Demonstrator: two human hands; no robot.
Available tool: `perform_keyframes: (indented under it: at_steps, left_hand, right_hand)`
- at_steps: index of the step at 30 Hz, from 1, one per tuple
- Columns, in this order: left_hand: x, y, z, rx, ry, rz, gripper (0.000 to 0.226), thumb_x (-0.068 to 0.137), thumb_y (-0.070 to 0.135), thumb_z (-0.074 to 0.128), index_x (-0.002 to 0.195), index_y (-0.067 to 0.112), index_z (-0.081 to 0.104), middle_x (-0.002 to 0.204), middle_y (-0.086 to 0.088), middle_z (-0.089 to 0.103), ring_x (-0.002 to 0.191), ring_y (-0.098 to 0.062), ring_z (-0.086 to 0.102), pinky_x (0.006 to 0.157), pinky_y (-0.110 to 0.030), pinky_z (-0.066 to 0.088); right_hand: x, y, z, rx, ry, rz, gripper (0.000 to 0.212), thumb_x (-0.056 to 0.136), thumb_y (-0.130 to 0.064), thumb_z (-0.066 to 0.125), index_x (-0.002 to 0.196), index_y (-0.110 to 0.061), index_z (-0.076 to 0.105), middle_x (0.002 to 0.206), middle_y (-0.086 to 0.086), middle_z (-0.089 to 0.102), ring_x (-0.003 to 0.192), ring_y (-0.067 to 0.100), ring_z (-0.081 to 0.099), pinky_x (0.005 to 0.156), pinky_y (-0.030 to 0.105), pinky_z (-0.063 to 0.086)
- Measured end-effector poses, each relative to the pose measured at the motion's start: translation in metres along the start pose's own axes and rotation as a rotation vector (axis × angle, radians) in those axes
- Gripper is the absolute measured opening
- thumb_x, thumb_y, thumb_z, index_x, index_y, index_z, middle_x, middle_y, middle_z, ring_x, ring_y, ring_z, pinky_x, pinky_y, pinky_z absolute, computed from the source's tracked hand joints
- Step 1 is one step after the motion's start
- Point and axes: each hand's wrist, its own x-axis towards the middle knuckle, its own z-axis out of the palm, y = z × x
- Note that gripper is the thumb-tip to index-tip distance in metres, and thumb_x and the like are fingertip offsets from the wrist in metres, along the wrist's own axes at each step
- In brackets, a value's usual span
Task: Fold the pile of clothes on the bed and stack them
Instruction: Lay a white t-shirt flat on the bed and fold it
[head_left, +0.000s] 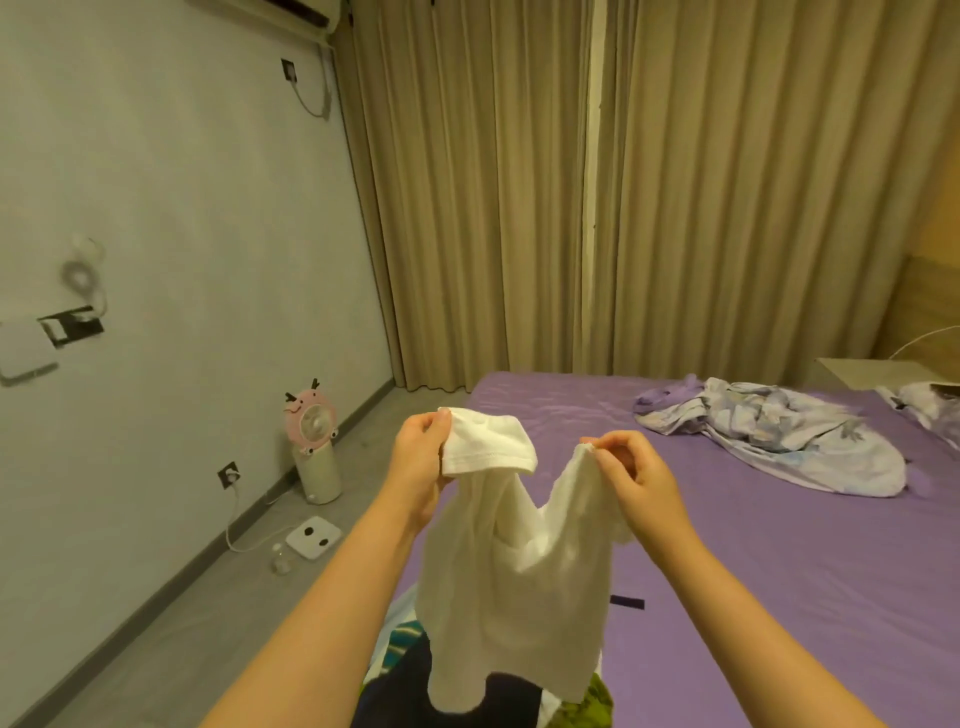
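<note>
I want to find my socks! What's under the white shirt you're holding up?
Under the white shirt lies the clothes pile on the purple bed: something dark navy, a teal-striped piece, an olive-green one. The shirt hides the pile's middle, so I can't tell about socks.

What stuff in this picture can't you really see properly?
Head view:
- Pile of clothes: mostly hidden behind the white garment and cut off by the bottom edge.
- White garment: bunched between left hand and right hand, so its kind is unclear.
- Small dark strip on the bed: too small to identify.
</note>
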Motion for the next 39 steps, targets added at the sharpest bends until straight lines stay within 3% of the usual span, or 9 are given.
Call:
perform_keyframes:
  at_steps: [6, 10, 13, 16, 20, 23, 26, 35, 39]
  left_hand:
    - [-0.033, 0.008, 0.028, 0.074, -0.239, 0.066, 0.016, 0.099, 0.025, 0.048, 0.097, 0.011, 0.056, 0.092, -0.006, 0.064, 0.080, -0.016, 0.060, 0.068, -0.030, 0.047]
    - [-0.054, -0.004, 0.035, 0.051, -0.477, 0.038, 0.016, 0.092, 0.028, 0.058, 0.086, 0.014, 0.057, 0.081, -0.001, 0.064, 0.074, -0.014, 0.060, 0.064, -0.026, 0.048]
    - [-0.060, -0.009, 0.030, -0.055, -0.474, 0.095, 0.016, 0.084, 0.027, 0.067, 0.091, 0.015, 0.060, 0.091, 0.001, 0.068, 0.086, -0.013, 0.066, 0.075, -0.027, 0.054]
    - [-0.060, -0.006, 0.020, 0.232, -0.340, 0.269, 0.042, 0.082, 0.028, 0.074, 0.118, 0.032, 0.054, 0.124, 0.016, 0.055, 0.117, -0.002, 0.050, 0.090, -0.020, 0.044]
    - [-0.062, 0.006, 0.014, 0.278, -0.583, 0.181, 0.062, 0.079, 0.033, 0.077, 0.131, 0.039, 0.043, 0.128, 0.028, 0.049, 0.112, 0.012, 0.050, 0.086, -0.016, 0.048]
    - [-0.068, 0.009, 0.016, 0.425, -0.668, 0.137, 0.029, 0.084, 0.031, 0.071, 0.094, 0.006, 0.060, 0.093, 0.001, 0.066, 0.083, -0.009, 0.064, 0.079, -0.026, 0.053]
    - [-0.078, 0.006, 0.014, 0.472, -0.715, 0.098, 0.021, 0.087, 0.027, 0.068, 0.078, 0.013, 0.055, 0.074, 0.006, 0.060, 0.062, 0.000, 0.057, 0.058, -0.011, 0.044]
    - [-0.105, -0.022, -0.004, 0.530, -0.837, -0.023, 0.023, 0.077, 0.036, 0.078, 0.069, 0.018, 0.066, 0.071, 0.001, 0.068, 0.066, -0.012, 0.064, 0.059, -0.022, 0.050]
    - [-0.112, -0.024, -0.008, 0.355, -0.828, -0.061, 0.037, 0.084, 0.035, 0.070, 0.100, 0.002, 0.067, 0.088, -0.007, 0.069, 0.081, -0.018, 0.065, 0.078, -0.034, 0.053]
  right_hand:
    - [-0.004, -0.046, 0.014, 0.149, -0.303, 0.247, 0.033, 0.090, -0.053, 0.051, 0.102, -0.025, 0.065, 0.100, -0.006, 0.072, 0.095, 0.009, 0.067, 0.081, 0.029, 0.053]
    - [-0.010, -0.060, 0.019, 0.281, -0.216, 0.281, 0.025, 0.087, -0.020, 0.066, 0.112, -0.018, 0.065, 0.107, 0.012, 0.069, 0.097, 0.027, 0.067, 0.084, 0.042, 0.054]
    - [-0.016, -0.068, 0.009, 0.340, -0.196, 0.253, 0.030, 0.087, -0.001, 0.057, 0.111, -0.016, 0.067, 0.100, 0.011, 0.071, 0.084, 0.022, 0.068, 0.075, 0.035, 0.056]
    - [-0.020, -0.085, -0.004, 0.409, -0.287, 0.198, 0.029, 0.088, -0.001, 0.054, 0.109, -0.014, 0.069, 0.100, 0.010, 0.071, 0.085, 0.021, 0.066, 0.074, 0.032, 0.055]
    - [-0.030, -0.111, -0.018, 0.441, -0.353, 0.120, 0.024, 0.082, -0.019, 0.061, 0.105, -0.017, 0.071, 0.100, 0.008, 0.071, 0.085, 0.018, 0.067, 0.070, 0.029, 0.056]
    - [-0.037, -0.126, -0.036, 0.359, -0.210, 0.060, 0.018, 0.090, -0.014, 0.056, 0.100, -0.019, 0.069, 0.091, 0.000, 0.072, 0.080, 0.011, 0.067, 0.067, 0.024, 0.055]
    - [-0.048, -0.133, -0.068, 0.278, -0.002, 0.049, 0.020, 0.096, -0.009, 0.050, 0.102, -0.019, 0.067, 0.090, -0.004, 0.072, 0.083, 0.009, 0.067, 0.072, 0.023, 0.055]
    - [-0.096, -0.119, -0.161, 0.327, 0.441, 0.146, 0.017, 0.097, -0.010, 0.049, 0.094, -0.019, 0.063, 0.074, -0.010, 0.072, 0.073, 0.004, 0.066, 0.071, 0.021, 0.056]
    - [-0.118, -0.105, -0.187, 0.306, 0.506, 0.212, 0.015, 0.096, -0.011, 0.050, 0.097, -0.019, 0.063, 0.076, -0.009, 0.072, 0.078, 0.007, 0.065, 0.071, 0.023, 0.058]
